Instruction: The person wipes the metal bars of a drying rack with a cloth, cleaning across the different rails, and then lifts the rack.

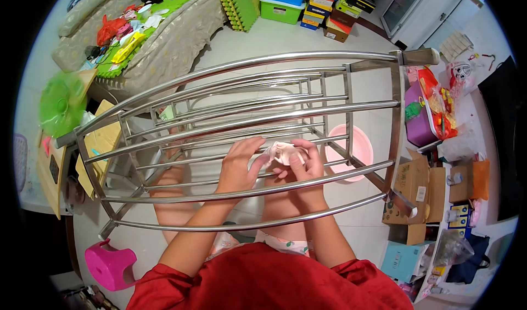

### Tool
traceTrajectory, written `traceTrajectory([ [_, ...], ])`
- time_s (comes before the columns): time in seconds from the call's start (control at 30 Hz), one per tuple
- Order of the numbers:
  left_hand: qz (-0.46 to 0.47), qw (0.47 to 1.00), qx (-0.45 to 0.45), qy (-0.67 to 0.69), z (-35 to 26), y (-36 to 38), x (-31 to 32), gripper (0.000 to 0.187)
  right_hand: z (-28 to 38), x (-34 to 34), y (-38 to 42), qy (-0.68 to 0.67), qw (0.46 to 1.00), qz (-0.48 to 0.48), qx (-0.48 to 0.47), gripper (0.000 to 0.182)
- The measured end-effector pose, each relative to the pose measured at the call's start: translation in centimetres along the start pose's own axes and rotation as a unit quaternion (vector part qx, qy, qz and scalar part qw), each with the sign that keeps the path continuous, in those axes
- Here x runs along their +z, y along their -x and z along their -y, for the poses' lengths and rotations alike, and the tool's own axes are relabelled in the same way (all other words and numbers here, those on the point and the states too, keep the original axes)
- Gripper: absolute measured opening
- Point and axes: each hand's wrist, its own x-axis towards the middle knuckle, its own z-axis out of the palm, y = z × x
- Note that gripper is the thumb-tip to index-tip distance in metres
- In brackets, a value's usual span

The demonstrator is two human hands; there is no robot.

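A crumpled pale pink-white cloth (283, 153) is between my hands, inside the bars of a metal rack (263, 111) that lies across in front of me. My right hand (308, 164) is closed round the cloth, thumb on top. At the cloth's left side is my left hand (241, 162), its fingers curved and apart from the thumb; whether it touches the cloth is hard to tell. Both forearms pass through the rack's near bars.
A pink basin (349, 152) stands on the floor behind the rack's right part. A magenta stool (111, 266) is at lower left, a green fan (61, 104) at left. Cardboard boxes (413, 186) and a purple bin (421, 112) line the right side.
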Motion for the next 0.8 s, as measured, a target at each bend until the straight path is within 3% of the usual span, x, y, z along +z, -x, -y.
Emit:
traceTrajectory([
  [0.1,0.042,0.998,-0.016,0.046,-1.3,0.2,-0.6,0.032,-0.2,-0.1,0.7,-0.092,0.993,0.01,0.073,0.032],
  [0.13,0.062,0.995,-0.039,0.074,-1.4,0.1,-0.4,0.03,-0.3,-0.1,0.8,-0.064,0.994,0.019,0.088,0.037],
  [0.3,0.081,0.982,-0.123,0.117,-1.2,0.3,0.0,0.026,-0.8,0.7,1.2,-0.095,0.994,0.038,0.05,0.043],
  [0.37,0.082,0.976,-0.147,0.139,-0.8,0.4,0.1,0.023,-1.2,0.7,1.0,0.008,0.998,0.031,-0.061,0.033],
  [0.47,0.075,0.955,-0.191,0.212,-0.5,0.3,-0.2,0.02,-0.7,-0.9,0.7,0.107,0.994,-0.021,0.02,0.021],
  [0.53,0.1,0.857,-0.29,0.415,-0.4,0.0,-0.5,0.018,-0.1,-1.0,0.5,0.035,0.997,-0.049,0.045,0.017],
  [0.6,0.117,0.854,-0.297,0.411,-0.2,-0.1,-0.9,0.019,-0.2,-1.0,0.1,-0.05,0.992,-0.098,0.069,0.016],
  [0.77,0.161,0.833,-0.309,0.43,-0.4,0.2,-0.4,0.021,-0.2,-1.6,-1.0,-0.027,0.989,-0.132,0.057,0.02],
  [0.8,0.166,0.877,-0.259,0.368,-0.8,0.4,-0.1,0.022,0.2,-1.6,-1.1,-0.015,0.991,-0.117,0.067,0.022],
])
